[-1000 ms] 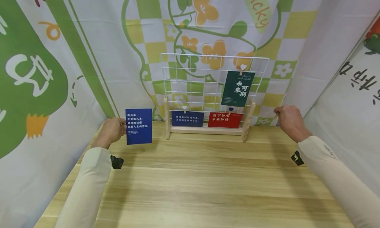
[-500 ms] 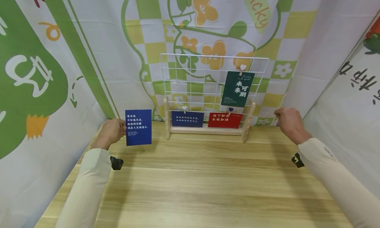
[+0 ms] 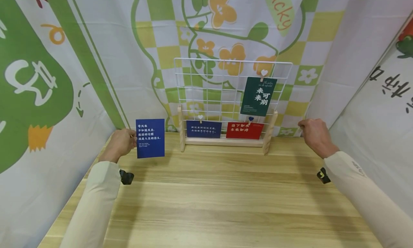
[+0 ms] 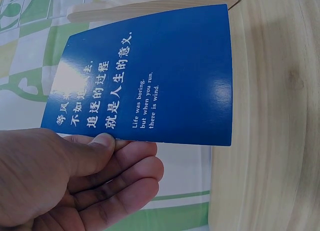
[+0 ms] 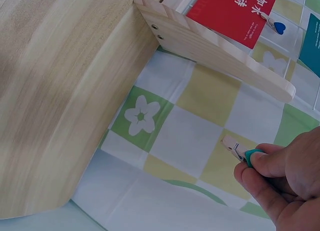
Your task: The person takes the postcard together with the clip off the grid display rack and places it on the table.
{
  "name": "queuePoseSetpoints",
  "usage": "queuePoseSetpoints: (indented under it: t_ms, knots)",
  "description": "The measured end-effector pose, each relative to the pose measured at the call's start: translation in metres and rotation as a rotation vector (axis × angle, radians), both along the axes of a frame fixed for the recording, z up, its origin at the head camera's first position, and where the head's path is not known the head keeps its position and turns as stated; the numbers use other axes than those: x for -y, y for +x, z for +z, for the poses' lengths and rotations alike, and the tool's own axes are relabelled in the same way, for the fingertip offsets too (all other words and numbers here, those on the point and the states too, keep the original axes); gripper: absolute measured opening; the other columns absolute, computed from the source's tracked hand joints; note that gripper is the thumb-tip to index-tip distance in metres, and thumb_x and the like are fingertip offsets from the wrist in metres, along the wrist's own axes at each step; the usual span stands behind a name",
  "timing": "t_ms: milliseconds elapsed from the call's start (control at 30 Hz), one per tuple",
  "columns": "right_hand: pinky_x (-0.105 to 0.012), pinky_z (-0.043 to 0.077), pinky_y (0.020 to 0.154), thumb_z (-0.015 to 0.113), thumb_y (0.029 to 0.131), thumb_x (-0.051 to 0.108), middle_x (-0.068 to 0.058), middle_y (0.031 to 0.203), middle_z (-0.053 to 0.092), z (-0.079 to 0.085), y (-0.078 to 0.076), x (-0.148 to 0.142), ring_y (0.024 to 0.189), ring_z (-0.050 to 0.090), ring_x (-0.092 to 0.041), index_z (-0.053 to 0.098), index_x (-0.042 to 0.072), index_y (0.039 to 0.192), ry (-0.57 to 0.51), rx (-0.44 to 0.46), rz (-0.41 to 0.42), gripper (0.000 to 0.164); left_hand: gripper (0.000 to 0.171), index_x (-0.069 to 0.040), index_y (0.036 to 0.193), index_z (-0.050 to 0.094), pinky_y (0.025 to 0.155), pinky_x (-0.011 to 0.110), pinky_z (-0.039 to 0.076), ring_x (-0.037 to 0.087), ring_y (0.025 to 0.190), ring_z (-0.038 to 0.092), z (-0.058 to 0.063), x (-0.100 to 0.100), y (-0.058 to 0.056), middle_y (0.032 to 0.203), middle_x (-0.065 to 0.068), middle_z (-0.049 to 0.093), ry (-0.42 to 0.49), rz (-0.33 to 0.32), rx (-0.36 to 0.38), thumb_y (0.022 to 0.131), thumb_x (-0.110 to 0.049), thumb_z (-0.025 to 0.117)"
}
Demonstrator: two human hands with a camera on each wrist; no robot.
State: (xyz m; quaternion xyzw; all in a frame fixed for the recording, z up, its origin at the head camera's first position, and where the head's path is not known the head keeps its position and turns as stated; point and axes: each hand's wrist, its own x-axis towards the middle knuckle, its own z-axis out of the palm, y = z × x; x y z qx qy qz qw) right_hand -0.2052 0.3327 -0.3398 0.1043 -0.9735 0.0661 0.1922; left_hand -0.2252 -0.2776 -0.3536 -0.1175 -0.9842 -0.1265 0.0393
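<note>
My left hand (image 3: 120,144) pinches a blue postcard (image 3: 150,138) by its left edge, left of the grid stand. In the left wrist view the thumb lies on the card's printed face (image 4: 150,91), fingers behind. My right hand (image 3: 317,135) is off to the stand's right. The right wrist view shows it pinching a small wooden clothespin (image 5: 234,147) with a teal piece at its end. Between the hands stands a white wire grid (image 3: 206,79). Clipped on it are a green card (image 3: 258,97), a blue card (image 3: 204,129) and a red card (image 3: 244,130).
The grid's wooden base (image 3: 224,143) has two upright side posts and stands at the back of the wooden table (image 3: 232,190). Behind it hangs a patterned cloth (image 3: 162,29). Cloth walls (image 3: 380,97) close in both sides.
Both hands stay almost still. The blue postcard and the right hand sit very slightly lower than a second ago.
</note>
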Motion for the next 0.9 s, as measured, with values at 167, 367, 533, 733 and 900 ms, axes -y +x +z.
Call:
queuePoseSetpoints:
  t_ms: [167,367,533,733,900]
  knots:
    - [-0.046,0.052,0.055,0.048,0.087,-0.006,-0.029,0.086,0.067,-0.0024,0.0008,-0.0003,0.061,0.063,-0.038,0.068,-0.007,0.098,0.011,-0.008,-0.005,0.023,0.020,-0.003,0.070,0.059,0.068,0.045,0.049,0.028,0.066,0.063,0.0000,0.0004,0.0006,0.066,0.008,0.068,0.003,0.005,0.006,0.090,-0.003,0.053]
    - [-0.046,0.051,0.055,0.051,0.085,-0.006,-0.028,0.085,0.067,-0.0042,0.0024,0.0005,0.061,0.062,-0.039,0.068,-0.006,0.096,0.007,-0.015,-0.005,0.021,0.022,-0.005,0.068,0.057,0.066,0.044,0.048,0.028,0.065,0.062,0.0002,0.0008,0.0008,0.065,0.007,0.067,-0.015,-0.006,-0.007,0.089,-0.003,0.053]
    - [-0.047,0.051,0.056,0.056,0.082,-0.007,-0.028,0.084,0.067,-0.0058,0.0028,0.0012,0.063,0.063,-0.039,0.068,-0.006,0.095,0.004,-0.024,0.000,0.018,0.022,-0.005,0.068,0.057,0.066,0.044,0.048,0.028,0.065,0.061,-0.0004,0.0013,0.0018,0.065,0.007,0.067,-0.024,-0.008,-0.009,0.090,-0.003,0.053]
    - [-0.048,0.051,0.058,0.057,0.081,-0.007,-0.028,0.085,0.067,-0.0066,0.0028,0.0004,0.064,0.062,-0.040,0.068,-0.006,0.095,0.016,-0.014,-0.002,0.018,0.021,-0.004,0.068,0.057,0.064,0.042,0.048,0.028,0.065,0.061,-0.0014,0.0025,0.0037,0.065,0.009,0.066,-0.024,-0.008,-0.010,0.089,-0.002,0.054]
    - [-0.046,0.052,0.056,0.053,0.082,-0.007,-0.028,0.085,0.067,-0.0064,0.0040,-0.0006,0.064,0.063,-0.039,0.068,-0.006,0.097,0.006,0.002,-0.007,0.021,0.018,-0.002,0.071,0.059,0.064,0.042,0.048,0.028,0.065,0.061,-0.0028,0.0037,0.0041,0.065,0.010,0.065,-0.010,-0.017,-0.025,0.088,-0.001,0.055]
